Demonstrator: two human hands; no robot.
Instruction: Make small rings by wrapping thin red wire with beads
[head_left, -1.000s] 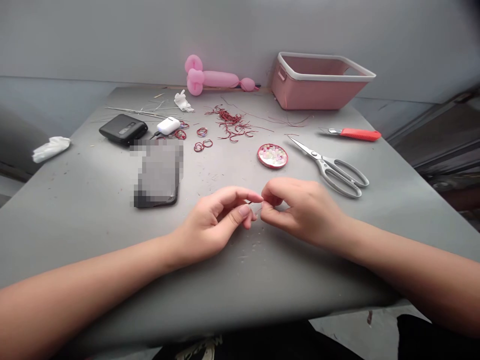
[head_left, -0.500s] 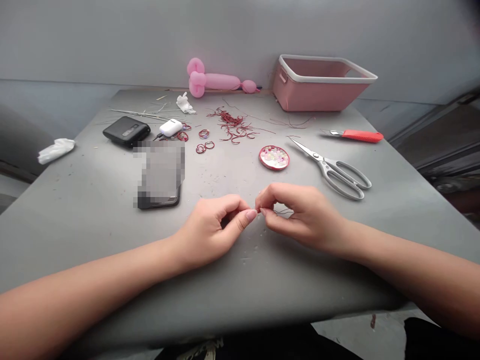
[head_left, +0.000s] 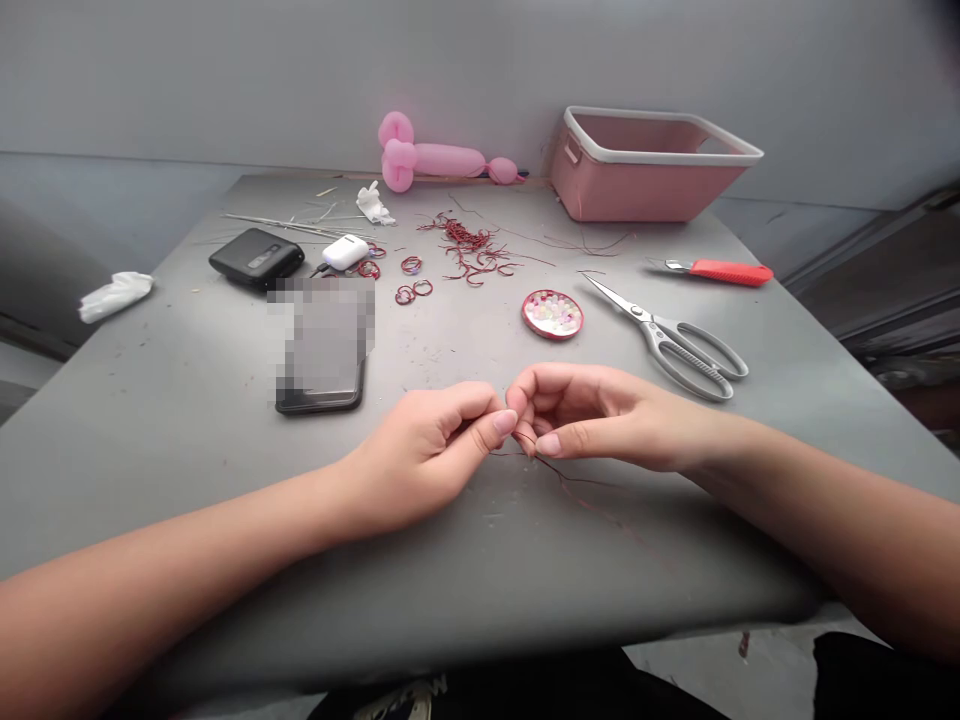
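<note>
Left hand (head_left: 431,450): pinching our thin wire (head_left: 556,470)
Right hand (head_left: 611,415): loosely spread just beside it
Table edge (head_left: 487,640): gap before our hands

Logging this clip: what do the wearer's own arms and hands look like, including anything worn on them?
The left hand and right hand are ungloved, with no ring, watch or bracelet visible. The left forearm and right forearm are bare to the picture's edges, with no sleeves, cables or clear markings showing.
</note>
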